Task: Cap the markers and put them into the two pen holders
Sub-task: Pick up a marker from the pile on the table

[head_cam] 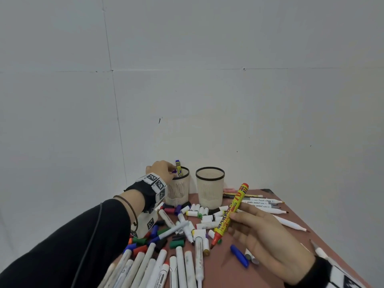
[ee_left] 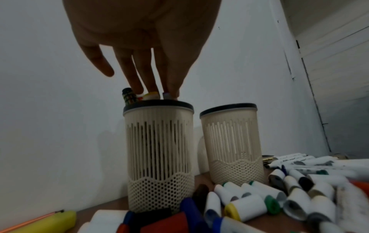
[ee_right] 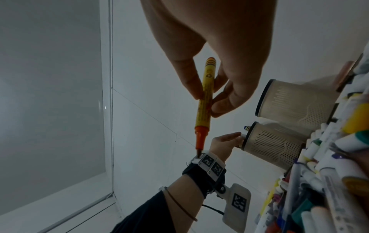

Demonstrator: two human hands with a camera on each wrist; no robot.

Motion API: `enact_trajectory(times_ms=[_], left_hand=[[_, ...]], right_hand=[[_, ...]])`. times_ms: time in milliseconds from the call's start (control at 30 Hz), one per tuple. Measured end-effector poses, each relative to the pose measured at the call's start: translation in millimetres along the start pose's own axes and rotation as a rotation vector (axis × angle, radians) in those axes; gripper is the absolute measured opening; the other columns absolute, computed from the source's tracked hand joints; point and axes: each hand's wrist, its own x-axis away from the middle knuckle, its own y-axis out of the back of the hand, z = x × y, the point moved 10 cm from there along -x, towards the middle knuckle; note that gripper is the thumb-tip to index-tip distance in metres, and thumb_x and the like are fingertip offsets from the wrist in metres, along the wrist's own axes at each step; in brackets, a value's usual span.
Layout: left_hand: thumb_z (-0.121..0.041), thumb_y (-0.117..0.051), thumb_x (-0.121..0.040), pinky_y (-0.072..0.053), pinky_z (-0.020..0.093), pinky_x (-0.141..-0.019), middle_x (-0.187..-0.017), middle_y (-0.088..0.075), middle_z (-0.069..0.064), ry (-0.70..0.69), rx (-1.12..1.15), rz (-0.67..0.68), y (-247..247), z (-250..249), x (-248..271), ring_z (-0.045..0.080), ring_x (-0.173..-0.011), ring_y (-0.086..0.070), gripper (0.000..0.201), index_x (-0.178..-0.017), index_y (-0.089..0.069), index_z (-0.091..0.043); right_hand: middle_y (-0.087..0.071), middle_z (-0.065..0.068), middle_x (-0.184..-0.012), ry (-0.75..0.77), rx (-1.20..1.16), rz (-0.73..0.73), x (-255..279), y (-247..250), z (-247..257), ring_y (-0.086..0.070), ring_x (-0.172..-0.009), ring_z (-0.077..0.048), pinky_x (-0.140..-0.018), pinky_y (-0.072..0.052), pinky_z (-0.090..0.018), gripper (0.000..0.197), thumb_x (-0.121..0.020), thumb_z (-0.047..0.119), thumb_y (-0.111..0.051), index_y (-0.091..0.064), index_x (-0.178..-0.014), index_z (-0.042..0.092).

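Observation:
My left hand [head_cam: 171,171] reaches over the left beige pen holder [head_cam: 178,192] and pinches the top of a purple-capped marker [ee_left: 166,95] that stands inside it, fingers pointing down. A yellow marker with a blue cap [head_cam: 178,168] also stands in that holder. The right pen holder [head_cam: 210,190] looks empty from above. My right hand [head_cam: 234,215] grips an uncapped yellow marker with a red tip [head_cam: 239,196] above the table, tip pointing down towards me. The right wrist view shows that yellow marker [ee_right: 207,75] held between thumb and fingers.
Loose caps [head_cam: 195,213] lie scattered in front of both holders. Several uncapped white markers [head_cam: 180,265] lie along the near edge of the brown table [head_cam: 224,267]. A blue cap [head_cam: 240,255] lies beside my right hand. More markers [head_cam: 264,202] lie at the right, by the wall.

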Motion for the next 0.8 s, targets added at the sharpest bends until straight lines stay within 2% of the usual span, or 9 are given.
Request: enact_trajectory(times_ms=[133, 200, 300, 433, 467, 600, 667, 733, 800], left_hand=[[-0.026, -0.062, -0.088, -0.045, 0.033, -0.094, -0.116, -0.066, -0.006, -0.09, 0.121, -0.051, 14, -3, 15, 0.015, -0.108, -0.058, 0.024, -0.111, -0.068, -0.029], [-0.02, -0.063, -0.087, -0.044, 0.027, -0.09, -0.112, -0.067, -0.004, -0.171, 0.158, -0.025, 20, -6, 29, 0.013, -0.103, -0.057, 0.021, -0.106, -0.07, -0.024], [-0.017, -0.065, -0.086, -0.038, 0.019, -0.082, -0.107, -0.064, -0.006, -0.24, 0.067, 0.125, 19, -1, 54, 0.006, -0.094, -0.051, 0.02, -0.106, -0.07, -0.021], [-0.015, -0.066, -0.083, -0.037, 0.008, -0.063, -0.098, -0.066, -0.007, -0.197, -0.129, 0.39, 0, 30, 84, 0.003, -0.082, -0.053, 0.021, -0.102, -0.072, -0.022], [-0.013, -0.066, -0.083, -0.036, 0.007, -0.061, -0.096, -0.067, -0.007, -0.192, -0.18, 0.452, -6, 38, 90, 0.001, -0.078, -0.053, 0.022, -0.102, -0.072, -0.022], [-0.017, -0.067, -0.083, -0.034, 0.001, -0.058, -0.103, -0.07, -0.005, -0.207, -0.294, 0.595, -23, 57, 107, -0.006, -0.067, -0.049, 0.025, -0.106, -0.072, -0.022], [-0.018, -0.067, -0.083, -0.039, 0.005, -0.066, -0.105, -0.071, -0.006, -0.206, -0.34, 0.626, -31, 63, 110, -0.001, -0.074, -0.055, 0.024, -0.106, -0.072, -0.024], [-0.02, -0.068, -0.083, -0.045, 0.015, -0.077, -0.105, -0.071, -0.007, -0.198, -0.372, 0.63, -38, 67, 108, 0.007, -0.089, -0.061, 0.025, -0.106, -0.072, -0.025], [-0.021, -0.069, -0.083, -0.043, 0.017, -0.076, -0.107, -0.071, -0.007, -0.188, -0.377, 0.645, -42, 65, 107, 0.007, -0.092, -0.061, 0.026, -0.108, -0.071, -0.025]], right_hand=[[-0.066, -0.02, -0.087, 0.003, -0.024, -0.024, 5, 2, -1, -0.063, -0.072, -0.025, -0.058, -0.057, -0.028, 0.02, -0.082, -0.011, -0.056, -0.063, -0.099, -0.002], [-0.065, -0.019, -0.084, 0.007, -0.042, -0.034, 7, 2, 0, -0.062, -0.072, -0.025, -0.058, -0.056, -0.027, 0.017, -0.083, -0.01, -0.056, -0.062, -0.096, -0.001], [-0.065, -0.016, -0.079, 0.004, -0.092, -0.063, 9, 5, -2, -0.061, -0.071, -0.023, -0.057, -0.058, -0.026, 0.012, -0.083, -0.009, -0.055, -0.061, -0.088, 0.0], [-0.067, -0.013, -0.074, -0.012, -0.122, -0.104, 10, 11, -12, -0.064, -0.061, -0.018, -0.054, -0.057, -0.024, 0.012, -0.084, -0.007, -0.054, -0.061, -0.084, 0.002], [-0.067, -0.013, -0.073, -0.016, -0.131, -0.108, 11, 11, -15, -0.064, -0.059, -0.017, -0.053, -0.056, -0.023, 0.013, -0.085, -0.007, -0.053, -0.06, -0.083, 0.003], [-0.066, -0.013, -0.075, -0.043, -0.164, -0.118, 12, 11, -27, -0.062, -0.063, -0.019, -0.053, -0.056, -0.024, 0.014, -0.085, -0.007, -0.053, -0.061, -0.08, 0.003], [-0.066, -0.014, -0.076, -0.051, -0.169, -0.118, 13, 9, -31, -0.061, -0.066, -0.02, -0.055, -0.057, -0.024, 0.013, -0.084, -0.007, -0.053, -0.061, -0.079, 0.003], [-0.066, -0.014, -0.078, -0.05, -0.166, -0.111, 13, 8, -33, -0.062, -0.068, -0.02, -0.056, -0.057, -0.025, 0.012, -0.082, -0.006, -0.054, -0.061, -0.079, 0.003], [-0.066, -0.015, -0.079, -0.051, -0.162, -0.115, 13, 8, -34, -0.062, -0.069, -0.021, -0.056, -0.057, -0.024, 0.011, -0.081, -0.006, -0.055, -0.06, -0.079, 0.004]])
